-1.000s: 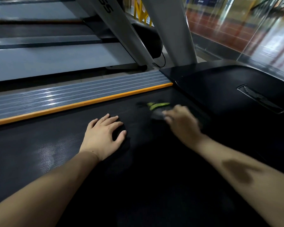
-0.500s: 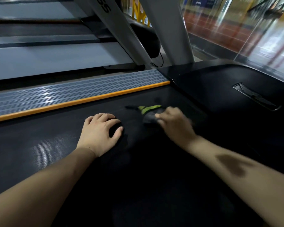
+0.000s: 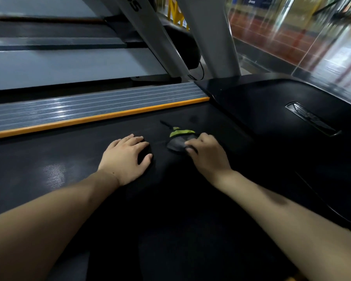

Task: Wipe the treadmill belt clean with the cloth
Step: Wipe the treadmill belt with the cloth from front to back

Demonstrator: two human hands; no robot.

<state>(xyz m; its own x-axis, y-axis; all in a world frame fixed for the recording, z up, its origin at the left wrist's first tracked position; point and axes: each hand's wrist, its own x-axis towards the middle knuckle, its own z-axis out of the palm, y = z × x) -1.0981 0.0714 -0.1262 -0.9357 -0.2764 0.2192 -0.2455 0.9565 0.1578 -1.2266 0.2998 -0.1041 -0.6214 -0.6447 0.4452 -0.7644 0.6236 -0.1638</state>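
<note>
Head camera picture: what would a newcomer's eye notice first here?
Two bare hands low on the black treadmill belt: the left hand rests flat, the right hand grips a dark cloth with a green edge. Behind them, an orange strip runs along the ribbed grey side rail.

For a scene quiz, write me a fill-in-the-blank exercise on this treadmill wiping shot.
1. The dark grey cloth with a lime-green edge is gripped by the ____ hand.
2. The left hand rests on the black treadmill ____.
3. The stripe edging the ribbed grey side rail is ____.

Missing words: right; belt; orange
</note>
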